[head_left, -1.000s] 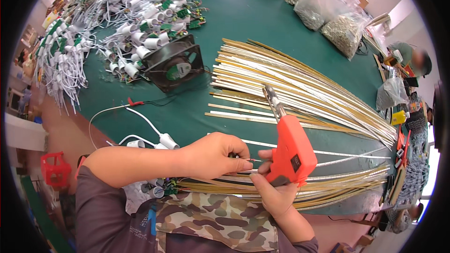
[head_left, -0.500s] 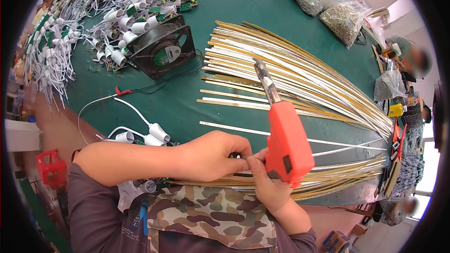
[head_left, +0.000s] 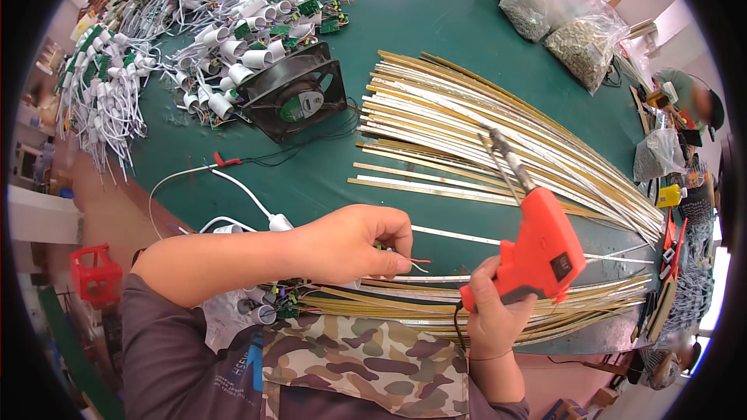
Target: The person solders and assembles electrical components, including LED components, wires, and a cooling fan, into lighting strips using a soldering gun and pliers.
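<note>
My right hand (head_left: 494, 319) grips an orange pistol-shaped soldering gun (head_left: 537, 253); its metal tip points up and away over the strips. My left hand (head_left: 354, 245) pinches thin wires (head_left: 416, 264) with a red and a white end, just left of the gun's handle. Below both hands lie long thin yellow and white strips (head_left: 482, 307) at the near edge of the green table (head_left: 436, 23). A larger fan of the same strips (head_left: 498, 136) spreads across the middle of the table.
A black square fan (head_left: 296, 97) sits left of the strips. Heaps of white lamp sockets with green boards and wires (head_left: 179, 39) fill the far left. Clear bags of small parts (head_left: 560, 15) stand at the far right. Another person (head_left: 692, 101) is at the right edge.
My right hand has swung the soldering gun to the right and away from my left hand. My left hand has stayed in place, still pinching the wires.
</note>
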`<action>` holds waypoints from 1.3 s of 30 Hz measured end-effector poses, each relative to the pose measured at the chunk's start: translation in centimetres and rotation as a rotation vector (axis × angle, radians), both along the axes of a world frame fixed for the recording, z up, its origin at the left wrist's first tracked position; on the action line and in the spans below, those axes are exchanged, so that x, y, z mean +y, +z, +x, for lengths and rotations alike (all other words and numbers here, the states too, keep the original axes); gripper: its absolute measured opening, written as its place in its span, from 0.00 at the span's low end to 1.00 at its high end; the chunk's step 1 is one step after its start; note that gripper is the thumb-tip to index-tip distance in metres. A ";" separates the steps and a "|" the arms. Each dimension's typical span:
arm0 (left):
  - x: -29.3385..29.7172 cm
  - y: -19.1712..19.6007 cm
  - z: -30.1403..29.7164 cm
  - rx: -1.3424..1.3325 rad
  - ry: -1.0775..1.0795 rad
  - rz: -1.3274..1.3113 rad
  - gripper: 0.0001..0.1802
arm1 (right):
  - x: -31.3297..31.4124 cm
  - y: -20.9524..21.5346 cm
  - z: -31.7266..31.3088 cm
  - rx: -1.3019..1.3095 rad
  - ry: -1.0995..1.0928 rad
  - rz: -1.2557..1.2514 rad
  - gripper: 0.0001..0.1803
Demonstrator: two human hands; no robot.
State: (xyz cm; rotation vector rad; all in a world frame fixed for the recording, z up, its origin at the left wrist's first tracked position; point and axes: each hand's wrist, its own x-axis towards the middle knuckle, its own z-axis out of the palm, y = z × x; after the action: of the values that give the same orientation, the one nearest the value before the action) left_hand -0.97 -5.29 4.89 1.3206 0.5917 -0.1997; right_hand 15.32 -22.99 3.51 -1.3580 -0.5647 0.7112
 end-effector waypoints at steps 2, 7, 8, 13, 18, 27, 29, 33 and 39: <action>-0.4 -0.8 0.1 -0.171 0.010 0.251 0.09 | 0.0 -0.1 -0.4 0.009 0.057 -0.013 0.12; -1.1 -0.8 0.3 -0.099 0.016 0.203 0.10 | -0.1 -0.5 -1.1 0.009 0.234 -0.110 0.18; -1.2 -0.9 0.3 -0.118 0.031 0.171 0.11 | 0.2 -0.5 -1.5 0.009 0.228 -0.110 0.18; -1.5 -0.7 0.8 -0.130 -0.026 0.166 0.11 | 0.6 -1.0 -2.0 0.054 0.237 -0.011 0.20; -1.7 -2.2 0.3 -0.215 0.038 -0.203 0.08 | 0.9 -0.2 -2.4 0.069 0.231 0.003 0.08; -1.5 -1.6 0.4 -0.253 0.215 -0.498 0.08 | 0.7 -1.2 -2.0 -0.066 0.274 0.008 0.18; -1.3 -0.5 0.7 -0.118 0.100 -0.397 0.08 | 0.7 -1.1 -2.0 -0.067 0.271 0.016 0.18; -1.3 -0.6 0.3 -0.134 0.051 -0.328 0.08 | 0.7 -0.8 -2.2 -0.085 0.274 0.033 0.17; -1.5 -0.4 0.3 -0.089 0.090 -0.232 0.08 | -0.2 -3.2 -1.3 -0.709 0.355 -0.027 0.13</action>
State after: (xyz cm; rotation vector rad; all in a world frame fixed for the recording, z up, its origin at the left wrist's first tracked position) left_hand -0.62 -6.77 4.51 1.0713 0.5340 -0.1306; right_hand 14.00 -23.20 0.28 -1.5453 -1.3883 0.5002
